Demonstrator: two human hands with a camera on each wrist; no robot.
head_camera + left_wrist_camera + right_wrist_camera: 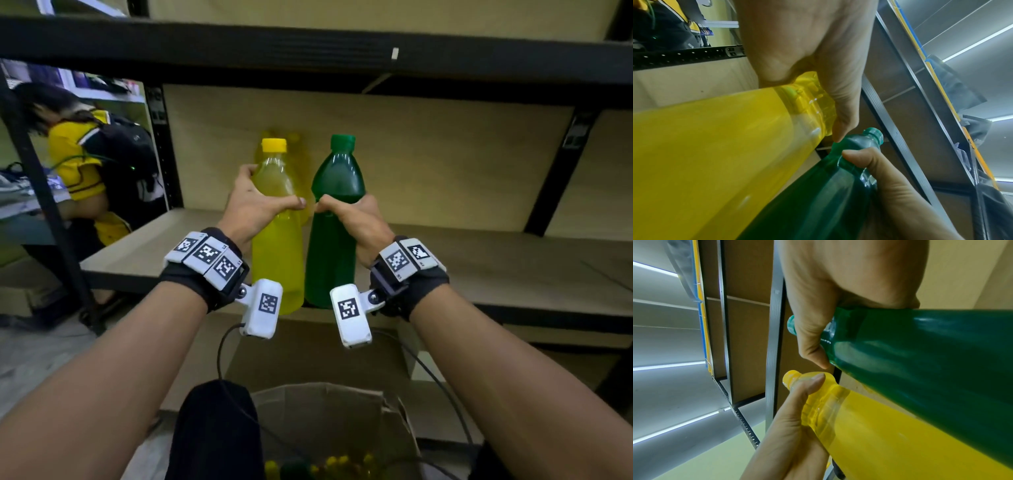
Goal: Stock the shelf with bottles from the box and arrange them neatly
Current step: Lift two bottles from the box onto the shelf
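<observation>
My left hand (255,202) grips a yellow bottle (278,260) round its shoulder, thumb across the front. My right hand (352,216) grips a green bottle (330,260) the same way. Both bottles are upright, side by side, in front of the wooden shelf board (479,274), their bases at its front edge. Another yellow bottle (298,140) stands behind on the shelf, mostly hidden. The left wrist view shows the yellow bottle (725,146) in the left hand (807,65) and the green bottle (818,194) beside it. In the right wrist view the right hand (828,305) wraps the green bottle (920,353) above the yellow bottle (890,434).
An open cardboard box (329,411) below my arms holds several yellow and green bottle caps (329,462). A black shelf beam (308,51) runs overhead. Black uprights (161,144) frame the bay. A person in a yellow shirt (78,164) crouches at the left.
</observation>
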